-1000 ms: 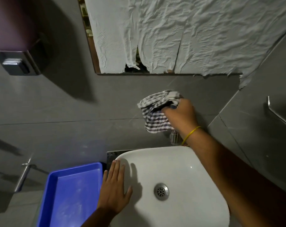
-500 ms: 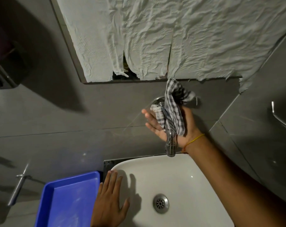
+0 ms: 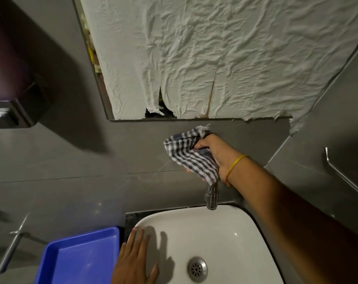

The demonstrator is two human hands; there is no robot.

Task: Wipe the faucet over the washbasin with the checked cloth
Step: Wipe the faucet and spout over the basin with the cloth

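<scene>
Checked cloth (image 3: pixel 191 156) bunched in right hand (image 3: pixel 219 154) grip, wrapped over upper faucet (image 3: pixel 212 196), far side of washbasin (image 3: pixel 225 232). Left hand (image 3: pixel 136 261) flat, fingers spread, on near-left basin rim.

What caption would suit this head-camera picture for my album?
Right hand wraps a blue-and-white checked cloth around the chrome faucet while the left hand rests on the white washbasin.

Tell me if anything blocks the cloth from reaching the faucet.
Nothing visible does. The right hand already holds the checked cloth wrapped over the upper faucet; only the spout shows below it, above the washbasin.
</scene>
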